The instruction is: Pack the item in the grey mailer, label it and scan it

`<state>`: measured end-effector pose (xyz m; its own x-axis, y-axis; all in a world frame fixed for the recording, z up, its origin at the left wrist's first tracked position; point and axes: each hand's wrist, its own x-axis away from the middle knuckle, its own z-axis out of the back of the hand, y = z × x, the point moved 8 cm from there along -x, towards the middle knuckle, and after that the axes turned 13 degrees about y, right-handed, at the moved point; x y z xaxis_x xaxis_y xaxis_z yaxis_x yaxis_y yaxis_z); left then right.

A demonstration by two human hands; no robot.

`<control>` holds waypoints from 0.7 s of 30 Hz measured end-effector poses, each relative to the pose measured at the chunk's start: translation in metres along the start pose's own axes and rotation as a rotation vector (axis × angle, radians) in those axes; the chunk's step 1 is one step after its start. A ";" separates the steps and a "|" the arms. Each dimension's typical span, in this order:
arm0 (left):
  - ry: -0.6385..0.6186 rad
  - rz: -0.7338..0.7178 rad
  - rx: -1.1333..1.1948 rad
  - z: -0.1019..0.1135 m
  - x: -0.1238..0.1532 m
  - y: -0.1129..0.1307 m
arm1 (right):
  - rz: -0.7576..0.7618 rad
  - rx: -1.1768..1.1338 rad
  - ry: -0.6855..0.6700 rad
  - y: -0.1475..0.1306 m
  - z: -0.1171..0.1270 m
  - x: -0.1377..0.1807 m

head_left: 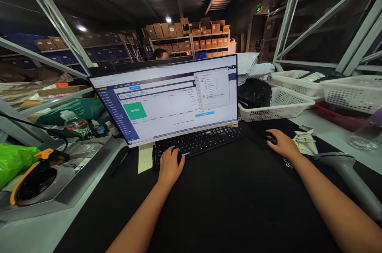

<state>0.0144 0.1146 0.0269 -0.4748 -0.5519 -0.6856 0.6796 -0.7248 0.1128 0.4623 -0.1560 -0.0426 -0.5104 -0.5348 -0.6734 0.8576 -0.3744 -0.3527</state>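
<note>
My left hand (170,165) rests on the left end of a black keyboard (205,140), its fingers laid out over the keys and thumb apart. Over on the right, my right hand (283,144) is curled round a black computer mouse (271,138) on a dark desk mat (227,201). Behind the keyboard stands a tilted monitor (167,104), lit with a web page, a green block and a small chat window. A yellowish sheet (145,158) lies partly under the keyboard's left end.
A handheld scanner (349,177) and crumpled paper (305,141) lie right of the mouse. White baskets (277,106) stand at the back right. On the left is a metal tray (74,185) with a tape dispenser (36,177); a pen (121,161) lies nearby. A person (161,54) shows behind the monitor.
</note>
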 end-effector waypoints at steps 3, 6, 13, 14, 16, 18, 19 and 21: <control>0.002 0.000 0.001 0.000 0.000 0.000 | -0.008 0.001 0.010 0.000 0.001 0.000; 0.000 0.003 -0.004 0.000 0.001 0.000 | -0.017 -0.004 0.007 0.000 0.002 -0.001; 0.007 -0.006 0.004 0.000 0.000 0.002 | -0.016 0.001 -0.024 0.000 0.002 -0.002; 0.007 -0.007 0.003 0.000 0.000 0.002 | -0.014 0.005 -0.028 0.000 0.002 -0.002; 0.007 -0.008 0.000 0.000 0.000 0.002 | -0.016 0.018 -0.031 0.001 0.001 -0.002; 0.003 -0.009 -0.005 0.000 0.000 0.002 | -0.018 0.026 -0.029 0.002 0.002 -0.002; 0.000 -0.011 -0.007 -0.001 0.001 0.002 | -0.017 0.025 -0.028 0.001 0.002 -0.002; -0.003 -0.015 -0.009 -0.001 0.001 0.002 | -0.015 0.021 -0.030 0.000 0.002 -0.002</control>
<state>0.0164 0.1131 0.0260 -0.4867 -0.5422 -0.6849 0.6774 -0.7293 0.0960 0.4634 -0.1566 -0.0394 -0.5248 -0.5516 -0.6483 0.8486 -0.3983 -0.3481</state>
